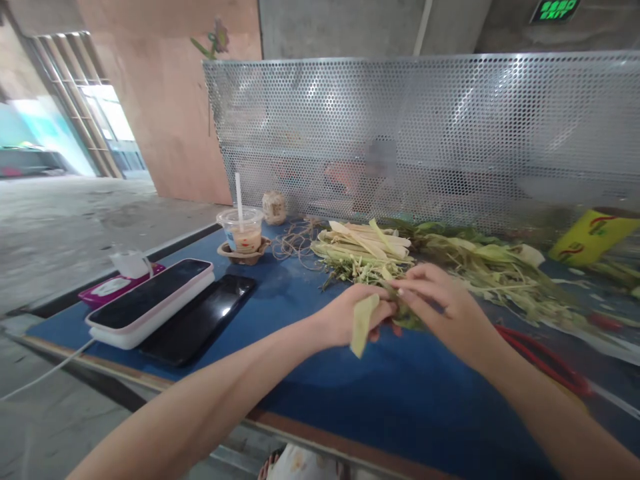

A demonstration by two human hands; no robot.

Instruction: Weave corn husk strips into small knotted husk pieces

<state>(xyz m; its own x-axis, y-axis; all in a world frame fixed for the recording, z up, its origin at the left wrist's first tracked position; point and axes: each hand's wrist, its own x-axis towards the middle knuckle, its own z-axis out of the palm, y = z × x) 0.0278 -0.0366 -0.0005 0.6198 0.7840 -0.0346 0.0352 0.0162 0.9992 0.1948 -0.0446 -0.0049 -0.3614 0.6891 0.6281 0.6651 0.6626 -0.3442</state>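
My left hand is closed around a pale green husk strip, whose flat end hangs down over my fingers. My right hand meets it from the other side, thumb and fingers pinched at the same greenery; its exact grip is partly hidden. Just beyond my hands lies a pile of pale husk leaves with cut stems facing me. To the right spreads a looser heap of greener husks. Red-handled scissors rest beside my right forearm, partly covered by it.
On the blue table at left are a white-cased phone, a black phone and a purple item with a cable. Behind stand an iced drink cup, a twine ball and a perforated metal screen. A yellow roll lies right.
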